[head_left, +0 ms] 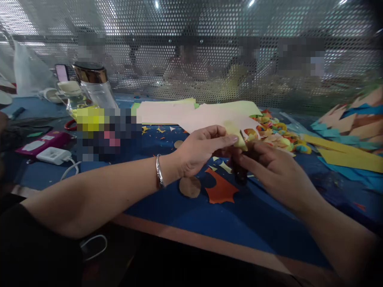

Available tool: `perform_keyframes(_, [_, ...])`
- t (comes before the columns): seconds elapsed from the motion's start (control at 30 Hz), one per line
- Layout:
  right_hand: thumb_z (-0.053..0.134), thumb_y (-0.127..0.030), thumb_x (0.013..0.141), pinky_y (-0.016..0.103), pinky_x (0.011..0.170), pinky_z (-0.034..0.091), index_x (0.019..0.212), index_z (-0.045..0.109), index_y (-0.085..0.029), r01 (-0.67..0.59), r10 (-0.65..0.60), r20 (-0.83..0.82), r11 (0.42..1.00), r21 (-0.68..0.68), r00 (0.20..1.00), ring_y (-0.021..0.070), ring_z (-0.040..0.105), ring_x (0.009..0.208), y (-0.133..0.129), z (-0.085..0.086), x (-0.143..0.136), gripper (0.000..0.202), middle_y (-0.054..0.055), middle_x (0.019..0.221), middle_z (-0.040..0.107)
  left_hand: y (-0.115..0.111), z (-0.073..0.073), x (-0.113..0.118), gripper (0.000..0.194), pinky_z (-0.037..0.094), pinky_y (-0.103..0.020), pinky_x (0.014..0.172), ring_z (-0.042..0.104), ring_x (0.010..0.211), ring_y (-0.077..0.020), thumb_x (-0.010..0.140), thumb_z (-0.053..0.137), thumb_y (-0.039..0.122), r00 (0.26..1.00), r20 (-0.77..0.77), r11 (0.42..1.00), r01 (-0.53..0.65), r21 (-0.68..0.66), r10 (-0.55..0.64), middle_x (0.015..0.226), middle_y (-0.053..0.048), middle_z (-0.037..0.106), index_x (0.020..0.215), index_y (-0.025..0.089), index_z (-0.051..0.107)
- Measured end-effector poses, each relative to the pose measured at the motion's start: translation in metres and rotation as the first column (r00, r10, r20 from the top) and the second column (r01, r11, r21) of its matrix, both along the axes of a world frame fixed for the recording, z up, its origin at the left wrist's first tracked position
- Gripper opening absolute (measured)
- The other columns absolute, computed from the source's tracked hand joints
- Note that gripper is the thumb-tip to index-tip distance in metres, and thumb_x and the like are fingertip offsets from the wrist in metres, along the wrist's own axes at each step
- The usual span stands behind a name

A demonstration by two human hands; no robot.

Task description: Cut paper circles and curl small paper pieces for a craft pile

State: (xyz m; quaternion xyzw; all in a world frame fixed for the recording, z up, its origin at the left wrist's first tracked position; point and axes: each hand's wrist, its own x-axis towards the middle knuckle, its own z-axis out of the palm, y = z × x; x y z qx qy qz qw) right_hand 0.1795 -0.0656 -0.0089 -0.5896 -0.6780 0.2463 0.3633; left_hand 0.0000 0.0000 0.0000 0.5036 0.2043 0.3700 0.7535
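A small piece of pale yellow paper is pinched between the thumb and fingers of my left hand, which wears a silver bracelet on the wrist. My right hand is closed round a pair of scissors; their dark handle shows under the fingers, and a bit of blade is against the yellow paper. Below the hands, an orange paper offcut with a curved cut edge lies on the blue table. Left of it is a round brown disc.
Sheets of pale paper lie behind my hands, beside a heap of colourful curled paper pieces. Folded paper strips are at the right. A clear bottle, a white charger and a purple box stand left. A perforated metal screen closes the back.
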Motion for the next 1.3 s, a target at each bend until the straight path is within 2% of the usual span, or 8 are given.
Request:
perform_keyframes(0.13, [0.069,-0.053,0.089,0.031,0.063,0.048,0.098,0.059,-0.025,-0.065,0.031,-0.323,0.993,-0.095,0.946,0.0186,0.06,0.07,-0.002,-0.001,-0.004,0.031,0.002,0.082,0.067,-0.001,0.004,-0.001,0.022,0.051,-0.026,0.08,0.066,0.073,-0.0088,0.09,0.069,0.017,0.998,0.067,1.0,0.018,-0.01,-0.017,0.076,0.002,0.067,0.075,0.017,0.053])
perform_keyframes(0.2, [0.073,-0.053,0.087,0.026,0.052,0.041,0.099,0.059,-0.026,-0.078,-0.004,-0.458,0.984,-0.16,0.889,0.0139,0.052,0.06,-0.003,-0.002,-0.008,0.033,-0.001,0.076,0.06,-0.002,0.005,0.0,0.023,0.051,-0.025,0.08,0.067,0.073,-0.008,0.09,0.068,0.014,0.997,0.08,1.0,0.003,-0.031,0.0,0.075,0.003,0.066,0.074,0.018,0.052])
perform_keyframes(0.3, [0.078,-0.053,0.082,0.022,0.042,0.024,0.086,0.058,-0.024,-0.035,-0.081,-0.579,0.982,-0.186,0.811,0.0087,0.035,0.051,-0.005,-0.001,-0.013,0.036,-0.004,0.065,0.048,-0.003,0.006,0.0,0.024,0.05,-0.024,0.078,0.067,0.072,-0.007,0.088,0.07,0.015,0.997,0.062,0.998,-0.048,-0.051,0.051,0.076,0.005,0.064,0.075,0.018,0.05])
perform_keyframes(0.4, [0.072,-0.058,0.086,0.024,0.041,0.018,0.071,0.05,-0.022,-0.005,-0.107,-0.648,0.986,-0.168,0.754,0.0078,0.027,0.048,-0.004,0.001,-0.015,0.045,-0.004,0.059,0.04,0.001,0.005,-0.001,0.026,0.045,-0.022,0.07,0.067,0.071,-0.0073,0.084,0.074,0.017,0.991,0.024,0.99,-0.126,-0.065,0.128,0.078,0.005,0.065,0.077,0.019,0.05])
perform_keyframes(0.53, [0.067,-0.063,0.087,0.026,0.041,0.015,0.076,0.054,-0.023,0.045,-0.112,-0.612,0.991,-0.125,0.783,0.0096,0.024,0.047,-0.003,0.003,-0.012,0.043,-0.004,0.058,0.035,0.009,-0.001,-0.002,0.026,0.042,-0.022,0.066,0.067,0.069,-0.0075,0.084,0.074,0.017,0.984,-0.018,0.978,-0.18,-0.109,0.179,0.075,0.005,0.066,0.076,0.019,0.05])
perform_keyframes(0.67, [0.069,-0.059,0.088,0.028,0.044,0.018,0.081,0.055,-0.024,0.055,-0.081,-0.524,0.996,-0.065,0.848,0.0114,0.029,0.051,-0.003,-0.001,-0.007,0.038,-0.003,0.062,0.039,0.011,-0.003,-0.003,0.019,0.046,-0.024,0.076,0.069,0.072,-0.0077,0.088,0.069,0.013,0.987,-0.012,0.977,-0.162,-0.142,0.162,0.075,0.003,0.069,0.078,0.017,0.054])
perform_keyframes(0.9, [0.071,-0.065,0.084,0.027,0.045,0.019,0.091,0.057,-0.025,0.121,-0.135,-0.352,0.991,-0.06,0.926,0.0103,0.029,0.05,-0.003,-0.008,0.002,0.042,-0.006,0.058,0.039,0.01,-0.001,-0.003,0.007,0.048,-0.025,0.078,0.069,0.07,-0.0081,0.09,0.068,0.013,0.991,-0.014,0.981,-0.13,-0.142,0.129,0.078,0.001,0.072,0.086,0.016,0.062])
perform_keyframes(1.3, [0.066,-0.071,0.084,0.022,0.043,0.02,0.095,0.063,-0.021,0.119,-0.117,-0.228,0.993,-0.008,0.967,0.0084,0.028,0.047,-0.003,-0.009,0.003,0.051,-0.007,0.054,0.039,0.011,-0.008,-0.003,0.009,0.049,-0.027,0.08,0.068,0.073,-0.0094,0.086,0.073,0.019,0.995,0.039,0.993,-0.092,-0.07,0.094,0.078,0.001,0.072,0.084,0.015,0.064])
